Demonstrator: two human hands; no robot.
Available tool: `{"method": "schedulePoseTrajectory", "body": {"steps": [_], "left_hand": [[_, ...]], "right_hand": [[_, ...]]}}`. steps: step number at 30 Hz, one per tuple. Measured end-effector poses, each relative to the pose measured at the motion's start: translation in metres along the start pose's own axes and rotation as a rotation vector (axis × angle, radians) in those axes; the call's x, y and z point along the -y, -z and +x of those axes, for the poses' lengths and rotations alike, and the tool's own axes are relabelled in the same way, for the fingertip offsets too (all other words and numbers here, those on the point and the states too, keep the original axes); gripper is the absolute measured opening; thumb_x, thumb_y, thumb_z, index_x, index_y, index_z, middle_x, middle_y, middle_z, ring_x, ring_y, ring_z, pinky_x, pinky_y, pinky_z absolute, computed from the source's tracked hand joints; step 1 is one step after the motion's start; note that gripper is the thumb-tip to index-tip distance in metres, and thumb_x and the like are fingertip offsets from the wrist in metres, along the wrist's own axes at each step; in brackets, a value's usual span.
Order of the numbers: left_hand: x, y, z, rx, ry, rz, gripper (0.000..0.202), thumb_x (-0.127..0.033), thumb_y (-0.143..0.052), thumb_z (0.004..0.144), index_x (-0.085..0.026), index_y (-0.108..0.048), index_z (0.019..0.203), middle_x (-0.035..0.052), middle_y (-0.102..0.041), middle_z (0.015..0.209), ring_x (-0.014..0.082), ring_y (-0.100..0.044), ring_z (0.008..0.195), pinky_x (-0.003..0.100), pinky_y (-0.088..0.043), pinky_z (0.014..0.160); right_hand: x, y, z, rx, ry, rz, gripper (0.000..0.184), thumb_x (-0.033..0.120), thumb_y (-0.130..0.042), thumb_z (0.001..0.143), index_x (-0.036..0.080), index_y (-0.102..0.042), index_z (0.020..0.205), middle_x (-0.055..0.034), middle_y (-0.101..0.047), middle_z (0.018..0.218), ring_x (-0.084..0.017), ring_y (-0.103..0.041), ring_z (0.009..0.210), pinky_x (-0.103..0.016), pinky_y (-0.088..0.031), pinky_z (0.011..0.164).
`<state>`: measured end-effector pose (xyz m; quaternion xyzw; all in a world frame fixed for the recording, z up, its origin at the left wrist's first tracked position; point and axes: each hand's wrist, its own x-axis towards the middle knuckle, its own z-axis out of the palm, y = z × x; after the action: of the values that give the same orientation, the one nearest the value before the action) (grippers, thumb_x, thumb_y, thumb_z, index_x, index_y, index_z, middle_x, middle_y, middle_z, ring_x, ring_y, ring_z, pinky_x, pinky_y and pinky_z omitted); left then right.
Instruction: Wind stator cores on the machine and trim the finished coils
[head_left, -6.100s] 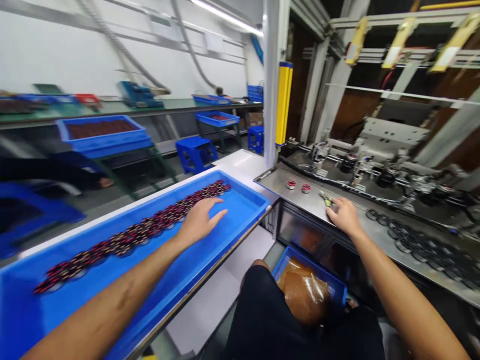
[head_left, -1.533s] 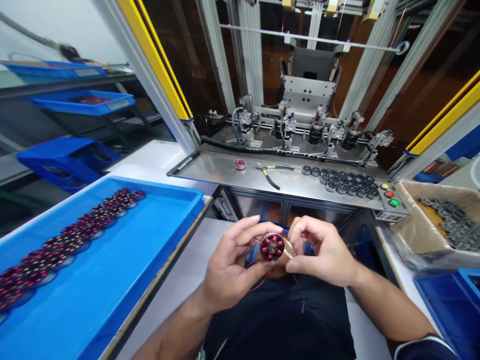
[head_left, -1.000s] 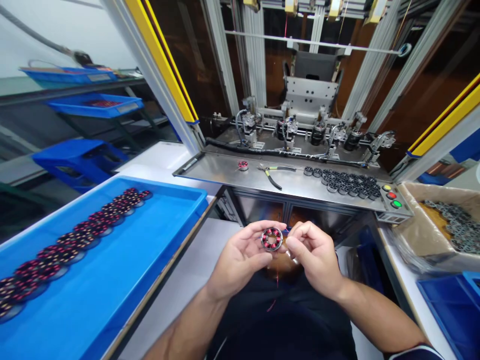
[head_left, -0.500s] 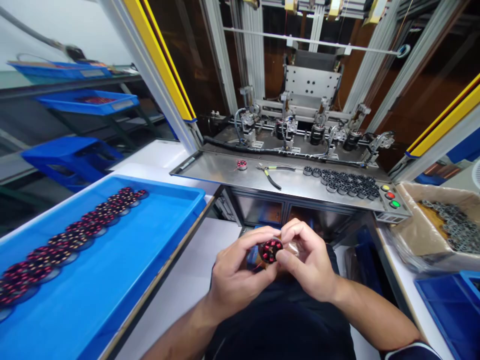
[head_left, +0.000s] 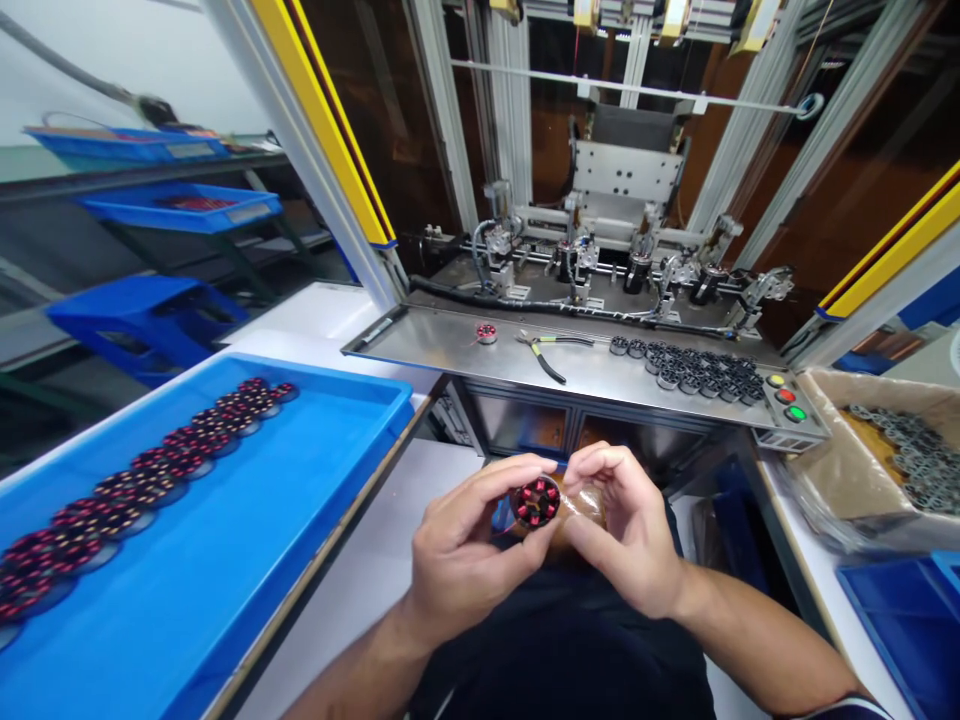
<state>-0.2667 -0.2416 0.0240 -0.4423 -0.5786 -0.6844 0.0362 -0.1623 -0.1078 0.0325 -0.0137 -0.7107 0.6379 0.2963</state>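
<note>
A round motor stator [head_left: 537, 502] with red wire windings on a black core is held at its rim by my left hand [head_left: 469, 545], thumb below and fingers above. To its right is my right hand [head_left: 624, 525], its fingers curled but apart, with a gap between thumb and fingertips. It holds nothing that I can see. Beyond my hands, on the metal ledge, lie pliers [head_left: 546, 352] with black and green handles. One more wound stator [head_left: 486, 334] sits left of them, and several black unwound stators [head_left: 701, 370] stand in rows to the right.
A blue tray [head_left: 322, 480] on the left carries a long row of wound stators. Behind the ledge stands a winding machine [head_left: 626, 170] between yellow-edged posts. A button box [head_left: 791, 425] and a lined carton [head_left: 832, 400] of grey parts are at the right.
My right thumb and fingers have come off the stator and moved slightly right. The stator now faces up more fully in my left hand, which has shifted a little left.
</note>
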Motion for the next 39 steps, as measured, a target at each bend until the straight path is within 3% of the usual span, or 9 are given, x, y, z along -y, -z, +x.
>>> {"method": "schedulePoseTrajectory", "body": {"steps": [3,5,7,15,18,23,27,31,39], "left_hand": [[0.001,0.002,-0.001,0.055,-0.018,0.046,0.051,-0.005,-0.081,0.068,-0.024,-0.073,0.115,0.0084,-0.078,0.110,0.0244,-0.075,0.100,0.034,-0.062,0.092],[0.001,0.002,-0.001,0.081,-0.018,0.067,0.054,-0.003,-0.080,0.069,-0.025,-0.073,0.117,0.0080,-0.078,0.112,0.0239,-0.074,0.101,0.034,-0.062,0.093],[0.001,0.001,0.000,0.087,-0.011,0.057,0.055,-0.002,-0.080,0.068,-0.025,-0.073,0.117,0.0076,-0.078,0.111,0.0236,-0.074,0.101,0.033,-0.061,0.093],[-0.006,-0.006,0.009,0.044,0.194,-0.275,0.045,-0.004,-0.081,0.071,-0.022,-0.074,0.111,0.0066,-0.080,0.107,0.0196,-0.077,0.097,0.022,-0.061,0.087],[-0.009,-0.006,0.012,0.014,0.215,-0.289,0.040,-0.005,-0.083,0.069,-0.020,-0.075,0.105,0.0070,-0.081,0.103,0.0195,-0.078,0.091,0.021,-0.062,0.082],[-0.011,-0.004,0.016,-0.009,0.249,-0.253,0.036,-0.010,-0.085,0.069,-0.016,-0.074,0.103,0.0099,-0.081,0.100,0.0200,-0.079,0.080,0.023,-0.065,0.074],[-0.012,-0.003,0.015,-0.010,0.259,-0.227,0.038,-0.008,-0.084,0.069,-0.018,-0.074,0.104,0.0079,-0.081,0.102,0.0189,-0.079,0.083,0.022,-0.064,0.078],[-0.012,-0.003,0.014,-0.008,0.208,-0.230,0.041,-0.005,-0.085,0.066,-0.019,-0.075,0.103,0.0065,-0.081,0.101,0.0194,-0.078,0.090,0.020,-0.063,0.081],[-0.014,-0.004,0.012,0.001,0.150,-0.248,0.043,-0.001,-0.079,0.067,-0.021,-0.076,0.105,0.0053,-0.081,0.099,0.0180,-0.078,0.086,0.020,-0.062,0.081]], "right_hand": [[0.004,-0.001,0.005,-0.005,0.064,-0.067,0.023,0.032,-0.075,0.086,0.023,-0.059,0.098,-0.0036,-0.058,0.093,-0.018,-0.057,0.086,-0.034,-0.047,0.079],[0.006,-0.002,0.009,-0.055,0.083,-0.075,0.012,0.029,-0.070,0.090,0.022,-0.061,0.089,-0.0026,-0.060,0.086,-0.017,-0.057,0.080,-0.032,-0.047,0.074],[0.008,-0.003,0.011,-0.098,0.052,-0.062,0.014,0.026,-0.067,0.093,0.021,-0.063,0.080,-0.0014,-0.061,0.078,-0.015,-0.057,0.073,-0.030,-0.045,0.069],[0.010,-0.001,0.011,-0.201,-0.091,0.063,0.024,0.034,-0.070,0.089,0.019,-0.065,0.071,0.0001,-0.060,0.069,-0.013,-0.054,0.064,-0.026,-0.045,0.061],[0.008,0.001,0.007,-0.194,-0.089,0.138,0.024,0.040,-0.073,0.087,0.019,-0.066,0.079,-0.0014,-0.063,0.075,-0.014,-0.058,0.069,-0.027,-0.048,0.064],[0.001,0.001,-0.003,-0.059,-0.077,0.187,0.049,0.050,-0.086,0.072,0.021,-0.067,0.106,-0.0053,-0.069,0.093,-0.020,-0.065,0.086,-0.032,-0.053,0.079],[0.001,-0.003,-0.002,-0.060,-0.058,0.135,0.020,0.038,-0.078,0.084,0.021,-0.069,0.090,-0.0023,-0.067,0.080,-0.016,-0.062,0.074,-0.031,-0.051,0.072],[0.006,-0.003,0.001,-0.126,0.022,0.068,0.024,0.034,-0.072,0.090,0.020,-0.067,0.072,-0.0007,-0.063,0.067,-0.014,-0.056,0.063,-0.028,-0.044,0.062],[0.007,-0.004,0.001,-0.088,0.021,0.091,0.012,0.030,-0.074,0.089,0.021,-0.070,0.083,-0.0011,-0.065,0.075,-0.014,-0.058,0.070,-0.028,-0.045,0.065]]}}
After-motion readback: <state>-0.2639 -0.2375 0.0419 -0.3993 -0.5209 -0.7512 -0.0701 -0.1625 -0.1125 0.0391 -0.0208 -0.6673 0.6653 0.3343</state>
